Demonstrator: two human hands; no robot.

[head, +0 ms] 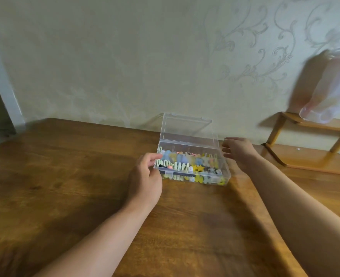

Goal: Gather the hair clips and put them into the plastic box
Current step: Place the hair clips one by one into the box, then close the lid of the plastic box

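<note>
A clear plastic box (224,163) sits on the wooden table (65,176) near the wall, its lid (187,129) standing open and tilted back. Inside lie several hair clips (193,165), pale green, blue, yellow and pink, filling the tray. My left hand (146,176) rests against the box's left wall, thumb and fingers touching its rim. Just beyond the box's right end is my right hand (238,151), held with the fingers spread and nothing in it. The picture is slightly blurred.
A small wooden shelf rack (305,140) stands at the table's back right by the wall. A translucent plastic bag (329,86) hangs above it. The patterned wall runs close behind the box.
</note>
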